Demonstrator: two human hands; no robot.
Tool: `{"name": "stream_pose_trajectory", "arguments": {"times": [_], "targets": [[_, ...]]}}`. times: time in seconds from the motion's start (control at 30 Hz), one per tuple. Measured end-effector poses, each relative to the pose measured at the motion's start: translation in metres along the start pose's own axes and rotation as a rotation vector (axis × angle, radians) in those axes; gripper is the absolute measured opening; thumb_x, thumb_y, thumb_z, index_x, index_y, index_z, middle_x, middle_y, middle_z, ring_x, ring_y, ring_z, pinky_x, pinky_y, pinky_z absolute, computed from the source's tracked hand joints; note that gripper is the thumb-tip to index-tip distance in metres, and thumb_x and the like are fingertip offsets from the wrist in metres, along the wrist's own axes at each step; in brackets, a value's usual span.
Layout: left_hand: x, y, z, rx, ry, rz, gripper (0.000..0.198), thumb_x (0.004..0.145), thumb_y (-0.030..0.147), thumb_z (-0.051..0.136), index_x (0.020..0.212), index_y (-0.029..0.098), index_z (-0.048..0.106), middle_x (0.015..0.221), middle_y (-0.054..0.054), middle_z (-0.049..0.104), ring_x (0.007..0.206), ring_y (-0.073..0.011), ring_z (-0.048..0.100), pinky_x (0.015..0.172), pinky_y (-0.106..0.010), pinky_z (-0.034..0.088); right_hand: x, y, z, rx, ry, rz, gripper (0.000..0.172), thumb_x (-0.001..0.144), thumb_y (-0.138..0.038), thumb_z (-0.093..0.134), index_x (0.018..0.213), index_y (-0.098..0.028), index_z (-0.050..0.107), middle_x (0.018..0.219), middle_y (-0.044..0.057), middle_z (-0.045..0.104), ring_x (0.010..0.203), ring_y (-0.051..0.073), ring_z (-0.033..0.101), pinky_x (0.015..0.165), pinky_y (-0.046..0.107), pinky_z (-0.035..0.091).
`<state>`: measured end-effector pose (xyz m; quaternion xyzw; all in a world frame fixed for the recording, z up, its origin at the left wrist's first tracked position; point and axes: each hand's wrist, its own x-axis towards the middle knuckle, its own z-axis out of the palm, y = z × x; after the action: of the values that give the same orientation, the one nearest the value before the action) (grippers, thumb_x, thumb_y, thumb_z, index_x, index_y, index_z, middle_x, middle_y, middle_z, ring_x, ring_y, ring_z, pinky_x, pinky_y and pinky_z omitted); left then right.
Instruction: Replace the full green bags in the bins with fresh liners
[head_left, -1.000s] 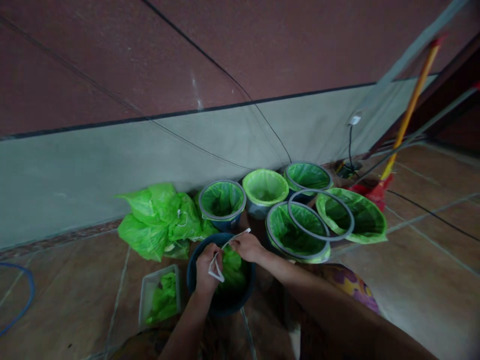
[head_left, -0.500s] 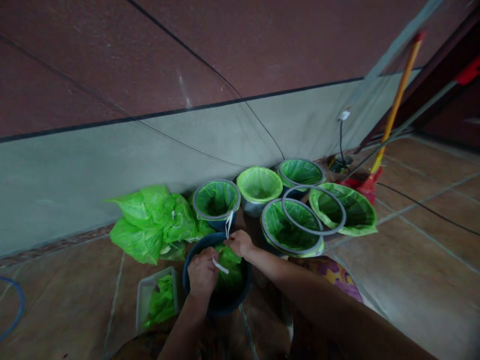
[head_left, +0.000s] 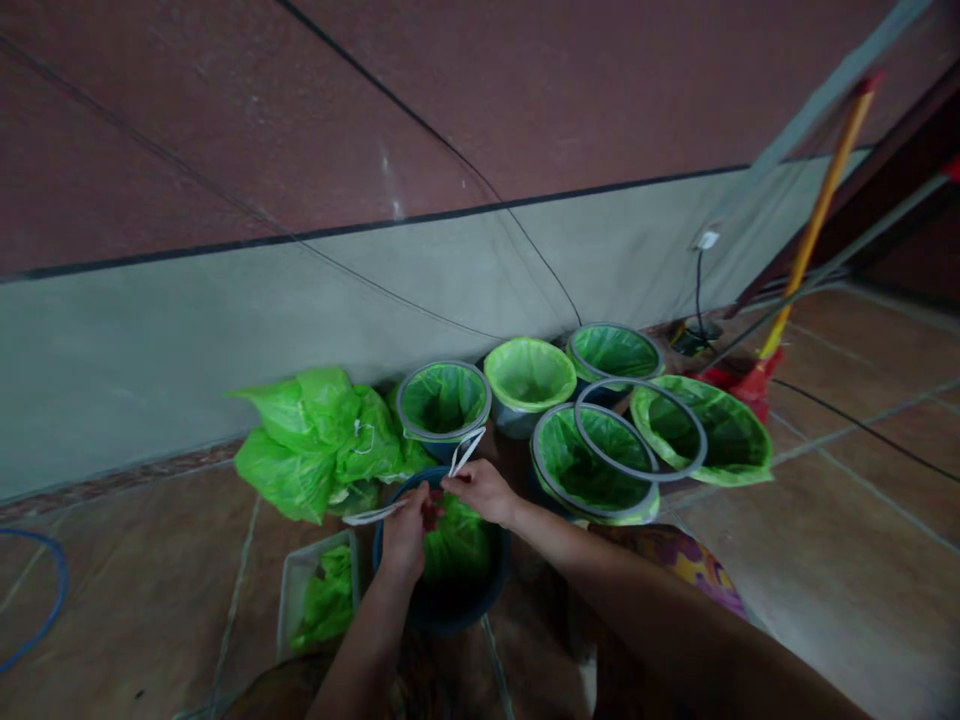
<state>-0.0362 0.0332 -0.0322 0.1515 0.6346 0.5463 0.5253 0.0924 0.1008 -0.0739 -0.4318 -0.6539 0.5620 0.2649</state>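
Note:
Both my hands work over a dark blue bucket [head_left: 450, 600] that holds a bunched green plastic bag [head_left: 459, 545]. My left hand [head_left: 406, 530] is closed on one end of a white string [head_left: 373, 515], whose tail sticks out to the left. My right hand [head_left: 484, 490] pinches the other end of the string [head_left: 466, 450], which points up and away. The two hands almost touch above the bag's gathered neck.
Several green-lined buckets [head_left: 444, 405] stand along the grey wall, with a loose grey ring [head_left: 641, 430] lying across two of them. Stuffed green bags [head_left: 319, 440] lie at the left, beside a clear tub of green plastic [head_left: 319, 590]. A red broom [head_left: 795, 260] leans at the right.
The string ends have been drawn apart: the left tail now points out to the left and the right tail lifts upward. My hands have come closer together over the bag.

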Motion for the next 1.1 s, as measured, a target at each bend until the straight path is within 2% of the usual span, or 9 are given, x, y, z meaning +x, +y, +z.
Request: {"name": "stream_pose_trajectory", "arguments": {"times": [0.07, 0.17, 0.3, 0.4, 0.5, 0.6, 0.7, 0.87, 1.1], "targets": [[-0.001, 0.002, 0.0, -0.071, 0.0, -0.034, 0.034, 0.053, 0.043, 0.08, 0.06, 0.016, 0.059, 0.059, 0.0, 0.065, 0.051, -0.0112, 0.057, 0.049, -0.023, 0.039, -0.002, -0.006, -0.001, 0.005, -0.011, -0.049, 0.025, 0.085, -0.032, 0.06, 0.076, -0.013, 0.072, 0.06, -0.003, 0.056, 0.056, 0.009, 0.047, 0.055, 0.021, 0.036], [-0.002, 0.004, -0.001, -0.045, -0.055, 0.008, 0.026, 0.053, 0.034, 0.077, 0.067, 0.014, 0.067, 0.058, 0.001, 0.064, 0.054, -0.0105, 0.057, 0.052, -0.022, 0.042, -0.007, -0.02, -0.004, -0.04, -0.048, -0.118, 0.019, 0.084, -0.029, 0.063, 0.079, -0.014, 0.074, 0.065, -0.001, 0.063, 0.061, 0.01, 0.053, 0.062, 0.021, 0.041], [-0.003, 0.002, 0.0, 0.112, -0.197, 0.115, 0.022, 0.055, 0.023, 0.068, 0.075, 0.015, 0.071, 0.061, 0.003, 0.065, 0.057, -0.01, 0.055, 0.056, -0.022, 0.043, -0.011, -0.035, -0.008, -0.058, -0.08, -0.164, 0.014, 0.083, -0.023, 0.064, 0.082, -0.015, 0.075, 0.073, 0.001, 0.07, 0.072, 0.014, 0.063, 0.071, 0.023, 0.047], [-0.004, 0.001, 0.002, 0.327, -0.274, 0.207, 0.014, 0.061, 0.029, 0.066, 0.068, 0.017, 0.067, 0.052, 0.006, 0.056, 0.049, -0.0094, 0.049, 0.05, -0.022, 0.039, -0.009, -0.039, -0.012, -0.04, -0.084, -0.151, 0.013, 0.082, -0.017, 0.062, 0.086, -0.015, 0.074, 0.083, 0.002, 0.073, 0.079, 0.014, 0.066, 0.077, 0.024, 0.049], [-0.002, -0.001, 0.004, 0.51, -0.252, 0.284, 0.02, 0.071, 0.039, 0.062, 0.07, 0.019, 0.064, 0.051, 0.004, 0.057, 0.049, -0.0118, 0.052, 0.05, -0.024, 0.04, -0.006, -0.04, -0.015, -0.127, -0.065, -0.102, 0.029, 0.079, -0.009, 0.059, 0.104, -0.017, 0.071, 0.101, 0.004, 0.074, 0.086, 0.014, 0.066, 0.079, 0.025, 0.05], [0.002, -0.003, 0.002, 0.547, -0.214, 0.308, 0.022, 0.074, 0.042, 0.059, 0.076, 0.02, 0.064, 0.057, 0.002, 0.062, 0.053, -0.0158, 0.06, 0.053, -0.028, 0.046, -0.006, -0.041, -0.017, -0.236, -0.171, -0.045, 0.043, 0.081, -0.003, 0.05, 0.116, -0.018, 0.069, 0.109, 0.004, 0.073, 0.085, 0.013, 0.067, 0.077, 0.024, 0.05], [0.005, -0.003, -0.001, 0.523, -0.194, 0.304, 0.023, 0.074, 0.042, 0.06, 0.076, 0.02, 0.064, 0.061, 0.0, 0.066, 0.053, -0.0172, 0.062, 0.053, -0.029, 0.049, -0.01, -0.045, -0.017, -0.366, -0.266, -0.04, 0.038, 0.084, -0.004, 0.046, 0.108, -0.017, 0.073, 0.099, 0.005, 0.076, 0.083, 0.014, 0.067, 0.075, 0.023, 0.049], [0.005, -0.003, -0.002, 0.41, -0.134, 0.201, 0.025, 0.067, 0.041, 0.068, 0.075, 0.018, 0.068, 0.061, -0.002, 0.069, 0.055, -0.0176, 0.064, 0.054, -0.029, 0.048, -0.012, -0.052, -0.019, -0.576, -0.135, -0.068, 0.026, 0.086, -0.015, 0.054, 0.095, -0.018, 0.078, 0.096, 0.006, 0.077, 0.088, 0.017, 0.069, 0.08, 0.024, 0.046], [-0.001, -0.001, -0.004, 0.096, -0.04, 0.008, 0.035, 0.046, 0.034, 0.084, 0.072, 0.014, 0.072, 0.063, -0.001, 0.07, 0.061, -0.0145, 0.064, 0.063, -0.028, 0.048, -0.013, -0.058, -0.024, -0.443, -0.136, -0.007, 0.015, 0.082, -0.022, 0.065, 0.083, -0.018, 0.08, 0.074, 0.001, 0.074, 0.067, 0.011, 0.061, 0.061, 0.02, 0.04]]}}
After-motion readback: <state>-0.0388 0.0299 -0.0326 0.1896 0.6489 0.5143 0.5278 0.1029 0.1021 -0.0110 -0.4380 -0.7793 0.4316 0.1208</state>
